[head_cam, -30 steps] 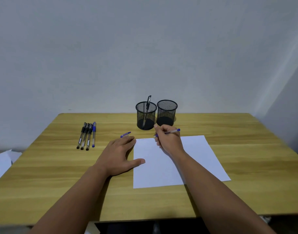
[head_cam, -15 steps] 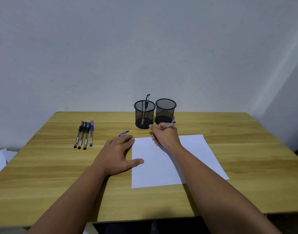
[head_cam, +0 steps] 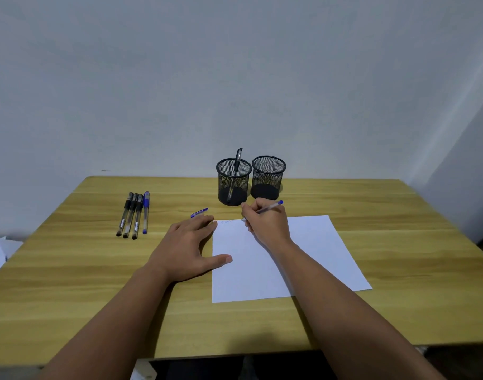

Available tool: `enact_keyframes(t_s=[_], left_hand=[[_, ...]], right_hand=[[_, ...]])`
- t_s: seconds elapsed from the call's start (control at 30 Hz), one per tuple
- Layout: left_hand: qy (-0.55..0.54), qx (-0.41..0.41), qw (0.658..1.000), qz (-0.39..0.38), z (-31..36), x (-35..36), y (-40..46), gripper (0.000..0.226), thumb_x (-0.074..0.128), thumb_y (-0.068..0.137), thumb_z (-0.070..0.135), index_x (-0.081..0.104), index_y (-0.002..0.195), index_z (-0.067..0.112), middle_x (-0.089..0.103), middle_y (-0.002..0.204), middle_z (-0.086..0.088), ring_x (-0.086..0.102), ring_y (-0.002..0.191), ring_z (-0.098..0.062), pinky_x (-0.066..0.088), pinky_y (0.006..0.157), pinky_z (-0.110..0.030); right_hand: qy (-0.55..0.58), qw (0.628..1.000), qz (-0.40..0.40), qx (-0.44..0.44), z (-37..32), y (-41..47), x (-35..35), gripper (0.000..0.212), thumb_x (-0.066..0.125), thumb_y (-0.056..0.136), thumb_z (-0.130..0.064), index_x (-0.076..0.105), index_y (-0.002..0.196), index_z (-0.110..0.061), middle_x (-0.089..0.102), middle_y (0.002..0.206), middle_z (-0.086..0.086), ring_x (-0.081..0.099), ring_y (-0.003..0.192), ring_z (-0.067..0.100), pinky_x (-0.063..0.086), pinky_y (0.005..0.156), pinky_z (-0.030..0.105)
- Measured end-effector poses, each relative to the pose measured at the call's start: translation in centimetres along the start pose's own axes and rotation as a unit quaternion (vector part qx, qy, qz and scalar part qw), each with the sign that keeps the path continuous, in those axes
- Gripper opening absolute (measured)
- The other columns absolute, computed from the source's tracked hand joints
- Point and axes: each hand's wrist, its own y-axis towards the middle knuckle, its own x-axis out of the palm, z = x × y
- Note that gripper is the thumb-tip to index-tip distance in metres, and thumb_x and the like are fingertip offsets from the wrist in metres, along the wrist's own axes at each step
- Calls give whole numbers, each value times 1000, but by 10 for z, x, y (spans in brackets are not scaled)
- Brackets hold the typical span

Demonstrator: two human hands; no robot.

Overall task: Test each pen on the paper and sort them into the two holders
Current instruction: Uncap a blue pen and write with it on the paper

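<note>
Right hand (head_cam: 267, 223) grips the blue pen (head_cam: 270, 207); left hand (head_cam: 189, 249) lies open, flat, pinning the paper (head_cam: 311, 248). We flag two risks — the faint scribble (head_cam: 227, 221) misread as dry, the loose cap (head_cam: 199, 212) rolling away.

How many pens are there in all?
6. Four pens lie in a row on the wooden table's left: three black, one blue. One black pen stands in the left black mesh holder. The right hand holds a blue pen.

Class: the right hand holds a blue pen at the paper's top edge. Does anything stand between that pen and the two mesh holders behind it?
Nothing visible does. The right hand holds the blue-capped pen just before the black mesh holders, with only bare wooden table between.
</note>
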Motion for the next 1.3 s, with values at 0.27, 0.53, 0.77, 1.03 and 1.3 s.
enact_keyframes(t_s=[0.27, 0.53, 0.77, 1.03, 1.3], left_hand=[[0, 2, 1000, 3, 1, -1, -1, 102, 45, 73, 93, 42, 152, 28, 35, 160, 13, 29, 147, -7, 24, 118, -37], [2, 1, 1000, 0, 2, -2, -1, 101, 45, 73, 92, 41, 153, 29, 33, 161, 14, 28, 148, -8, 23, 118, -36], [0, 0, 1000, 0, 3, -3, -2, 102, 45, 73, 92, 42, 153, 28, 33, 161, 14, 27, 148, -7, 23, 118, -37], [1, 0, 1000, -1, 2, -2, -3, 102, 45, 73, 92, 41, 153, 29, 33, 161, 13, 27, 148, -7, 23, 120, -37], [4, 0, 1000, -5, 2, -1, -1, 102, 44, 73, 93, 41, 153, 29, 33, 161, 13, 28, 148, -8, 24, 120, -38]], right_hand=[[-31, 999, -16, -4, 1, 0, 1, 37, 79, 88, -38, 65, 63, -15, 65, 56, 10, 61, 53, 27, 49, 55, 41], [-65, 998, -22, -13, 2, 0, 1, 39, 77, 84, -49, 68, 67, -15, 65, 54, 5, 60, 53, 29, 55, 55, 53], [-57, 998, -9, -6, 0, -1, -1, 38, 75, 93, -32, 62, 65, -9, 67, 58, 14, 62, 52, 24, 49, 54, 39], [-58, 998, 6, -2, -2, -2, -2, 40, 73, 95, -29, 59, 63, -9, 67, 59, 15, 62, 52, 21, 50, 54, 37], [-74, 997, 12, -5, -3, -3, -2, 36, 69, 94, -24, 57, 65, -6, 66, 61, 21, 62, 51, 28, 49, 50, 38]])
